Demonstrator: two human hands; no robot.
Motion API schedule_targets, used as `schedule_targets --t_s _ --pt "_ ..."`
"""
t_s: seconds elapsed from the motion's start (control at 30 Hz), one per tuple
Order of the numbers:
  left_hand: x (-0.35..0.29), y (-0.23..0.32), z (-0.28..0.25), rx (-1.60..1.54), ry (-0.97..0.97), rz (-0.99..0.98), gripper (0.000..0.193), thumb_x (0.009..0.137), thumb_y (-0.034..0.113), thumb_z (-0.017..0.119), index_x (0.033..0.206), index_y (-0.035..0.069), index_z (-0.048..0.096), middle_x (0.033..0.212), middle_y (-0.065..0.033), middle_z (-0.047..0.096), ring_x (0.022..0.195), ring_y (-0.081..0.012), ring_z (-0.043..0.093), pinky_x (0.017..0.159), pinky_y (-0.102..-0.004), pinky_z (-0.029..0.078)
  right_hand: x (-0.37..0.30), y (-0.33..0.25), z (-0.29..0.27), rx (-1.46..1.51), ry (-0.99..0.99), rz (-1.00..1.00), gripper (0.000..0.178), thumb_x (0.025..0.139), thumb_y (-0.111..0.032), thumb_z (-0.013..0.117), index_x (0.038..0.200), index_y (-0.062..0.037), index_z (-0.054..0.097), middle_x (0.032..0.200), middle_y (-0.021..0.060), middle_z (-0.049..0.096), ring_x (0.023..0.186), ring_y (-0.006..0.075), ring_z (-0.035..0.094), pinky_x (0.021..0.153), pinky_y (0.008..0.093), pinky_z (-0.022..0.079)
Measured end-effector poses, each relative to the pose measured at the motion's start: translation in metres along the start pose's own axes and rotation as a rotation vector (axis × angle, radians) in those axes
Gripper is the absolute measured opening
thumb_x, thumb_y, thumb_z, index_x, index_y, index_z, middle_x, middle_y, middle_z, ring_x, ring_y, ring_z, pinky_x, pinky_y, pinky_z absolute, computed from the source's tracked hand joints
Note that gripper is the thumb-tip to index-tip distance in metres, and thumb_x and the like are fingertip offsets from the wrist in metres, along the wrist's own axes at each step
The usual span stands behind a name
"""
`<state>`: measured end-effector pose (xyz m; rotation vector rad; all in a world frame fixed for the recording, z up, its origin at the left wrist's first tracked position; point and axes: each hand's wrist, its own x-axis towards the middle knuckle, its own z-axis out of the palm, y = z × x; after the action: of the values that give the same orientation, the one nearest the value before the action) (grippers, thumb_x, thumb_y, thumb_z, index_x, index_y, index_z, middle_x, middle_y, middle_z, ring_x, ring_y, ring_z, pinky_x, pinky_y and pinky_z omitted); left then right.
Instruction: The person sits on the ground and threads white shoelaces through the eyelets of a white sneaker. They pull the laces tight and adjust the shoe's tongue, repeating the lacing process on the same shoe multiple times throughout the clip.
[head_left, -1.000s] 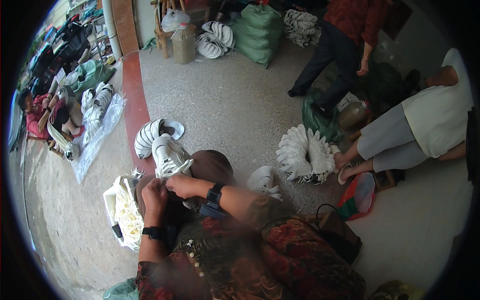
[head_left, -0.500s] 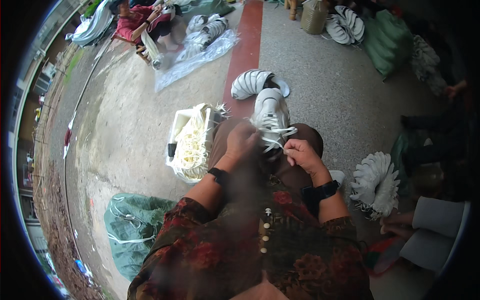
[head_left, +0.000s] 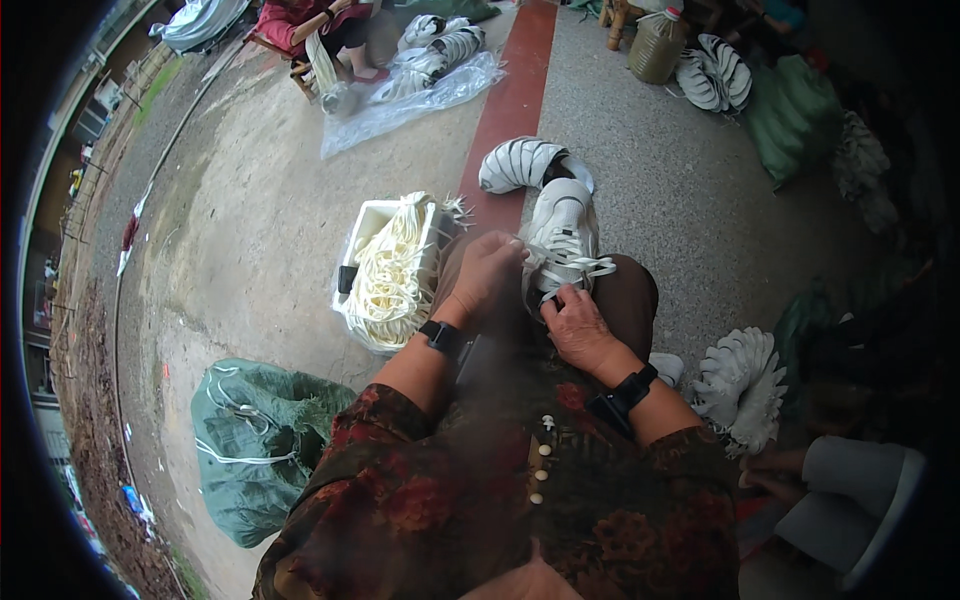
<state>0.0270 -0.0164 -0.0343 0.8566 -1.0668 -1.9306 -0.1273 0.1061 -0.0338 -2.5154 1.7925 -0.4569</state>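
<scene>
A white shoe upper [head_left: 562,222] with white laces rests over my knees, its toe pointing away from me. My left hand [head_left: 490,268] is closed in a pinch at its left side, holding a white shoelace [head_left: 541,252] stretched out from the eyelets. Bent over the near end of the lacing is my right hand [head_left: 585,328], its fingertips together against the upper; what lies between them is hidden. Loose lace loops stand out at the shoe's right side. Just beyond the toe lies a curved stack of nested white shoe uppers [head_left: 520,165].
Left of my knees stands a white box [head_left: 375,215] heaped with cream laces [head_left: 390,285]. A green sack [head_left: 255,450] lies nearer. More stacked uppers [head_left: 742,385] sit at right, near another person's legs [head_left: 850,490]. Far left, a seated person [head_left: 300,25] is beside plastic sheeting [head_left: 410,105].
My right hand has moved from the pulled lace at the shoe's right to the near end of the lacing. My left hand now draws a lace out leftward. The view has shifted slightly.
</scene>
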Motion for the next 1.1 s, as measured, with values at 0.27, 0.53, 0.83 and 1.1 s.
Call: schedule_targets --t_s 0.27,0.53,0.83,1.1 --pt "0.004 -0.018 -0.015 0.307 0.016 0.194 0.014 0.086 0.013 0.058 0.089 -0.001 0.058 0.081 -0.0027 0.060 0.073 -0.0087 0.054 0.068 -0.0231 0.046 0.004 0.004 0.009 -0.040 0.049 -0.149 0.004 0.072 -0.008 0.052 0.075 -0.0056 0.054 0.078 0.0131 0.051 0.075 0.0286 0.049 0.068 0.0369 0.040" --pt "-0.009 -0.001 -0.020 -0.010 0.095 0.145 0.016 0.088 0.016 0.058 0.091 0.001 0.058 0.086 -0.0022 0.060 0.076 -0.0089 0.054 0.073 -0.0235 0.046 0.002 0.009 -0.051 0.828 0.186 0.358 0.020 0.067 0.002 0.065 0.084 -0.0020 0.055 0.081 0.0101 0.058 0.079 0.0197 0.058 0.071 0.0304 0.045" --pt "-0.019 0.001 -0.005 0.470 -0.193 0.222 0.013 0.086 0.012 0.059 0.083 0.000 0.062 0.076 0.0007 0.059 0.072 -0.0068 0.053 0.069 -0.0217 0.044 -0.013 0.010 -0.072 0.544 0.259 0.335 0.020 0.069 0.005 0.062 0.085 -0.0019 0.052 0.078 0.0110 0.058 0.075 0.0231 0.059 0.069 0.0340 0.046" --pt "-0.012 0.000 -0.021 0.258 -0.015 0.186 0.012 0.086 0.013 0.060 0.084 0.001 0.062 0.073 0.0023 0.059 0.070 -0.0046 0.051 0.066 -0.0201 0.044 0.006 -0.013 -0.014 0.153 0.007 0.016 0.017 0.067 0.005 0.054 0.082 -0.0046 0.052 0.071 0.0128 0.054 0.083 0.0341 0.053 0.072 0.0431 0.043"
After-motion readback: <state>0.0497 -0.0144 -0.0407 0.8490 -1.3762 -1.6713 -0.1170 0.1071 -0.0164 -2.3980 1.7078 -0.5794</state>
